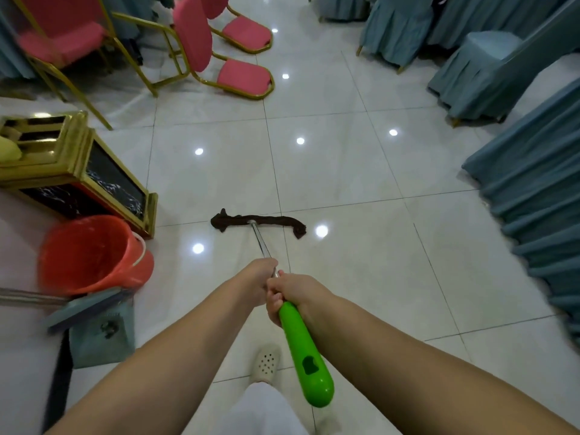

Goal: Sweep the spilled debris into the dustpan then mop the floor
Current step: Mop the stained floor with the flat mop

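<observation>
Glossy white tiles (345, 171) carry a limp brown mop head (260, 221); both hands (276, 288) clasp its metal-and-green-plastic handle (306, 356).

A mop (266, 243) with a silver metal shaft and bright green handle end slants down to a dark brown cloth head (260, 221), spread flat on the glossy white tiled floor (361, 171). A teal dustpan (100, 328) sits beside the orange bucket (91, 255).

One mop (258, 223), one red bucket (91, 255), one dustpan (94, 328), three pink chairs (244, 77), two hands (255, 282).
</observation>
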`<state>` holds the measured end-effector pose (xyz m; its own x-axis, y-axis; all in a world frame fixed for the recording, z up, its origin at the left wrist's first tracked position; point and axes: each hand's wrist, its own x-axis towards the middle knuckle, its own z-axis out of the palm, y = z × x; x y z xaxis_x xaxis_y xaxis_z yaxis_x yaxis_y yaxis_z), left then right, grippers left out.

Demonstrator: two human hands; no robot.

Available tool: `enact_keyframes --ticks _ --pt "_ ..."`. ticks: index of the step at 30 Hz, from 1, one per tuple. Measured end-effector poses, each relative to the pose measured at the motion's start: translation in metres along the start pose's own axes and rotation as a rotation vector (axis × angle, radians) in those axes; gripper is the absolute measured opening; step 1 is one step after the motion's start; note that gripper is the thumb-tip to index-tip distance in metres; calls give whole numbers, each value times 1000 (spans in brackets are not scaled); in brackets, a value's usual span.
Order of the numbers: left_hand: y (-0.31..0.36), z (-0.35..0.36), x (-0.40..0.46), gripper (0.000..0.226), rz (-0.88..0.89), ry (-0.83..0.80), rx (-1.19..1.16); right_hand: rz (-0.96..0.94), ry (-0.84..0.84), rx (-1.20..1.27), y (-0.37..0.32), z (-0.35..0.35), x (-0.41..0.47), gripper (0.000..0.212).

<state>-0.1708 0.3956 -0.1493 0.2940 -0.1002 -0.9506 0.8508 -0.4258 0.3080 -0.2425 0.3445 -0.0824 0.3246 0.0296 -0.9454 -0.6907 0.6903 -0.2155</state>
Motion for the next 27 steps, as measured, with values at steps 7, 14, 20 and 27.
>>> enact_keyframes --ticks 7,14,20,27 --pt "69 -10 21 30 105 -38 -27 27 -14 -54 -65 24 32 20" --pt "70 32 35 30 156 -118 122 44 -87 23 -78 -31 21 19" --pt "32 96 29 27 90 -204 192 -8 -11 85 -51 -103 -15 50" --pt "-36 202 -3 24 33 -314 203 -29 26 193 -12 -215 -80 33"
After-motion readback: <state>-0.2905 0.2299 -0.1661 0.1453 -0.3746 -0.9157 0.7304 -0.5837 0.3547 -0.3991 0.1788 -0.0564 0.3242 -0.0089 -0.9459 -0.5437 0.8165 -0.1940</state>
